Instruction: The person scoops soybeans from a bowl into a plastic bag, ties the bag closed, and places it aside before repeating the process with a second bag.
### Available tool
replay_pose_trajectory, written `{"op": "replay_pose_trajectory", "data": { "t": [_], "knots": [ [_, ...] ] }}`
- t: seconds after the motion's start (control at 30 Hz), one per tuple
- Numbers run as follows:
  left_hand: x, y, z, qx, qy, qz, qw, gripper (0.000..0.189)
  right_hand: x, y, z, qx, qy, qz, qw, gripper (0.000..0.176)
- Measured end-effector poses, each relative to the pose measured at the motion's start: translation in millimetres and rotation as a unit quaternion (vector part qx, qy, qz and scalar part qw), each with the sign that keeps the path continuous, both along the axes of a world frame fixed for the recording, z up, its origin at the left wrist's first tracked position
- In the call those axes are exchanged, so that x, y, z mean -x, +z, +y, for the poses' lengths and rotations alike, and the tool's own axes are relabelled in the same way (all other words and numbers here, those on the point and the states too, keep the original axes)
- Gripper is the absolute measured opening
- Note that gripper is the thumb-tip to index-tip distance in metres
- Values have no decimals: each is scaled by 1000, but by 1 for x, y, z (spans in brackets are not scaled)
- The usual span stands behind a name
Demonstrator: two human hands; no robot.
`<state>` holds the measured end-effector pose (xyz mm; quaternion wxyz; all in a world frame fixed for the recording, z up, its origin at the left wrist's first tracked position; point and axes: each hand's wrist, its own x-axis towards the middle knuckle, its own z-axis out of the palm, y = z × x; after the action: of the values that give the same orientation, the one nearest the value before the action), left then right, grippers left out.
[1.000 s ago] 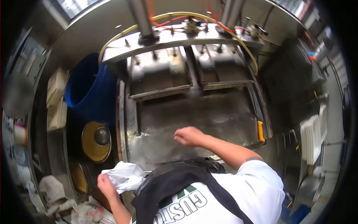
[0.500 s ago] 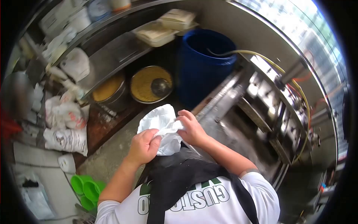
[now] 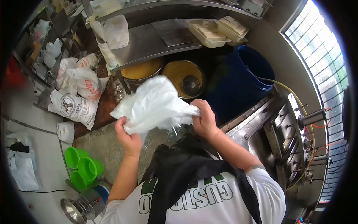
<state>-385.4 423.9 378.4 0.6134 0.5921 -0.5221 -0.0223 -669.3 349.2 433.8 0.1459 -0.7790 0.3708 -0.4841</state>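
Note:
A crumpled white plastic bag (image 3: 153,104) is stretched between both my hands at chest height. My left hand (image 3: 127,139) grips its lower left edge, and my right hand (image 3: 204,119) pinches its right end. Behind the bag stand two metal pots of yellow grain (image 3: 182,76), one with a ladle lying in it. I wear a white shirt and a black apron.
A blue barrel (image 3: 242,80) with a yellow hose stands right of the pots. The steel press machine (image 3: 283,130) runs along the right. Printed white sacks (image 3: 74,100) lie at left, green cups (image 3: 84,168) and a metal bowl at lower left. White trays sit on the steel shelf (image 3: 164,39).
My head has turned further left, away from the machine. Both hands have pulled the bag apart, so it is spread wider and held higher than half a second ago.

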Motion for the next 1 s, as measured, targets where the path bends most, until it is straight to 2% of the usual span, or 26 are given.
{"op": "replay_pose_trajectory", "data": {
  "t": [0.03, 0.07, 0.1, 0.13, 0.17, 0.2, 0.27, 0.3, 0.33, 0.37, 0.4, 0.43, 0.47, 0.5, 0.53, 0.57, 0.6, 0.63, 0.67, 0.73, 0.8, 0.87, 0.9, 0.93, 0.97, 1.0],
  "knots": [
    [-6, -6, 1, -4, 2, 1, 1000, 40, 2, -10, -4, 61, 20, 46, 997, 42],
    [-13, -17, 2, -95, -35, -122, 987, 42, 5, -14, -7, 75, 44, 147, 985, 42],
    [-19, -34, 3, -182, -71, -242, 950, 44, 14, -46, -17, -70, 64, 325, 941, 40],
    [-30, -83, 9, -316, -88, -247, 912, 44, 26, -87, -28, -210, 81, 485, 845, 39],
    [-44, -135, 19, -444, -103, -248, 855, 44, 40, -111, -37, -293, 130, 539, 778, 36],
    [-53, -155, 27, -486, -129, -219, 836, 37, 51, -128, -43, -371, 177, 584, 699, 34],
    [-58, -172, 41, -481, -86, -179, 854, 32, 56, -150, -38, -430, 94, 360, 823, 32],
    [-63, -185, 43, -478, -56, -153, 863, 32, 55, -157, -39, -370, 69, 330, 866, 30],
    [-66, -189, 38, -482, -55, -155, 860, 32, 48, -155, -44, -374, 72, 328, 865, 30],
    [-72, -191, 31, -506, -15, -73, 859, 35, 38, -155, -49, -448, 76, 210, 866, 31],
    [-79, -195, 21, -523, 26, 6, 852, 37, 25, -148, -54, -513, 77, 86, 851, 33],
    [-93, -210, 7, -525, 26, -1, 850, 37, 12, -121, -63, -594, 107, -3, 798, 37],
    [-112, -234, -9, -517, 66, 15, 854, 36, 2, -82, -73, -714, 171, -140, 664, 40],
    [-122, -246, -22, -507, 105, 31, 855, 35, -3, -97, -90, -696, 245, -95, 668, 43],
    [-121, -227, -43, -509, 104, 24, 854, 35, -8, -104, -110, -672, 317, -47, 668, 45],
    [-122, -206, -68, -488, 114, 96, 860, 36, -9, -108, -131, -654, 379, -5, 655, 51],
    [-121, -190, -91, -463, 125, 168, 861, 37, -10, -94, -157, -563, 380, 112, 725, 53],
    [-136, -201, -115, -364, 83, 367, 852, 45, -10, -100, -185, -527, 340, 169, 761, 52],
    [-148, -210, -128, -365, 85, 362, 854, 45, -9, -111, -212, -487, 297, 224, 790, 51],
    [-137, -140, -167, -265, -24, 529, 806, 48, 0, -147, -265, -410, 187, 267, 852, 43],
    [-124, -111, -206, -258, -19, 499, 827, 46, 3, -157, -302, -406, 172, 259, 860, 36],
    [-102, -73, -244, -159, -116, 608, 769, 45, -3, -171, -322, -332, 105, 211, 913, 33],
    [-93, -66, -264, -165, -134, 641, 738, 41, -9, -176, -331, -281, 64, 122, 950, 33],
    [-86, -70, -275, -163, -131, 642, 738, 41, -13, -179, -348, -285, 37, 76, 955, 36],
    [-81, -79, -280, -228, -131, 549, 793, 37, -18, -183, -364, -440, 39, -166, 881, 38],
    [-77, -85, -285, -291, -128, 448, 836, 33, -21, -182, -380, -559, 35, -392, 730, 40]
  ]
}}
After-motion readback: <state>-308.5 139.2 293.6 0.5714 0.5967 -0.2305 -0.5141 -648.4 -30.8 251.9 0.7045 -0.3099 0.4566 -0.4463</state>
